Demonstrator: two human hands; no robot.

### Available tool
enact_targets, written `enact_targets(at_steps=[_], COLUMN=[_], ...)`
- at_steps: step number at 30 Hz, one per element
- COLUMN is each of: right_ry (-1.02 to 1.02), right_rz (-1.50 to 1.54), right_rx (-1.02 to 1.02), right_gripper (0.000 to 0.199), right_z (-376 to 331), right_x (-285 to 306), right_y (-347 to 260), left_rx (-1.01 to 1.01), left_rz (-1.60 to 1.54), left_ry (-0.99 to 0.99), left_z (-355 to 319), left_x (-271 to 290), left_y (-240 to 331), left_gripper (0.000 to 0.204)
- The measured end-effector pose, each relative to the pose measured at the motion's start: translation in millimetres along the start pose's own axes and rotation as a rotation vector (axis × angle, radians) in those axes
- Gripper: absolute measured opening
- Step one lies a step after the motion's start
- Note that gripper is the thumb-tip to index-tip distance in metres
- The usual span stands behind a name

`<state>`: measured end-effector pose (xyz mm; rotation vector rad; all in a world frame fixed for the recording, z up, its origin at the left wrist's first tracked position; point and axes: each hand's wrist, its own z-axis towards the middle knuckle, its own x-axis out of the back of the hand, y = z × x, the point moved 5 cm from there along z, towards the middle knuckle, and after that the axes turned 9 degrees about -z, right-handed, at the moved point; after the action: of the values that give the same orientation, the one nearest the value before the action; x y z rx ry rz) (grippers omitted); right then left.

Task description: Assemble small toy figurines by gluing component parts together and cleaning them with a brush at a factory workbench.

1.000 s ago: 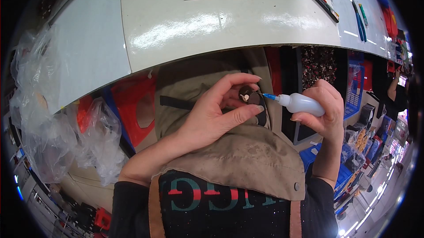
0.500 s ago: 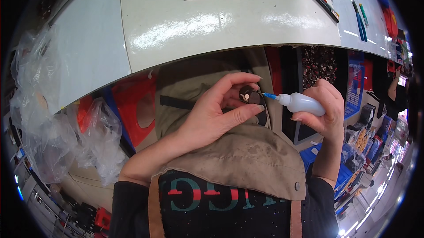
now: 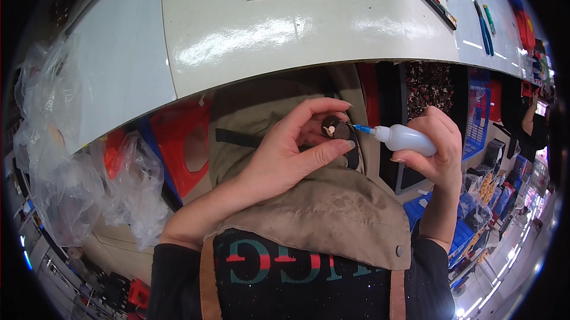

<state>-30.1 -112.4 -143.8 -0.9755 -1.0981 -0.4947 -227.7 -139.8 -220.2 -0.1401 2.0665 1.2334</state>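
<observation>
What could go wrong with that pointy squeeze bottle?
1. The blue needle tip points at the small dark piece, close to the left grip, so it might poke the skin.
2. The right grip is wrapped around the squeeze bottle; a hard squeeze could push out too much of whatever is inside.
3. The dark piece might slip and drop onto the brown apron underneath.
</observation>
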Motion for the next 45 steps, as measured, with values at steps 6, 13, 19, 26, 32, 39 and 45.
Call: enact_targets(at_steps=[6, 13, 19, 26, 32, 39, 45], right_ry=[0.007, 0.03, 0.033, 0.029, 0.028, 0.019, 0.025], right_rz=[0.007, 0.069, 0.054, 0.036, 0.022, 0.019, 0.024], right_rx=[-0.007, -0.038, -0.03, -0.03, -0.022, -0.026, -0.025], right_gripper=[0.048, 0.049, 0.049, 0.049, 0.05, 0.05, 0.05], right_z=[-0.7, -4.4, -3.7, -4.2, -3.0, -5.3, -4.9], right_x=[-0.7, 2.5, 3.3, 1.5, -1.2, -0.2, 1.7], right_y=[1.8, 5.3, 5.9, 6.2, 5.0, 4.1, 5.1], left_rx=[0.0, -0.003, -0.014, -0.015, -0.02, -0.014, -0.015], left_rz=[-0.015, -0.027, -0.036, -0.034, -0.036, -0.032, -0.033], left_ry=[-0.005, -0.013, -0.018, -0.019, -0.019, -0.02, -0.019], left_z=[1.3, 3.2, 3.5, 3.3, 2.4, 1.2, 1.9], left_x=[0.0, -1.6, -2.6, -2.1, -0.6, -2.2, -3.9], left_y=[-0.9, 0.3, 0.6, -0.3, -0.1, -2.8, -1.1], left_gripper=[0.045, 0.044, 0.044, 0.043, 0.043, 0.043, 0.043])
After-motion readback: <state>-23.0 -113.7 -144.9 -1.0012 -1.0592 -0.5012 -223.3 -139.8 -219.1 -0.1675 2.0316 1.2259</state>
